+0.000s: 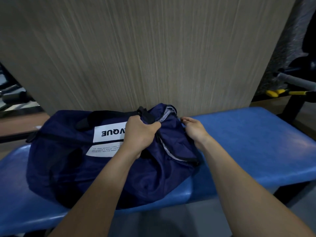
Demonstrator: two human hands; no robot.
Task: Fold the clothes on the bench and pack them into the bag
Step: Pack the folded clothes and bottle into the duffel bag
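Navy fabric duffel bag [71,161] w/ white label, lying on blue padded bench [248,142]: my L hand [139,134] fingers clamped on its bunched top fabric, R hand [194,129] beside bag's end, fingers loosely curled, gripping nothing.

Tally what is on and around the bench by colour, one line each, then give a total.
Navy blue: 1, the bag
Blue: 1, the bench
White: 1, the label on the bag
Black: 1, the bag's handle
Yellow: 1, the part of the equipment at the right
Total: 5
No loose clothes show on the bench.
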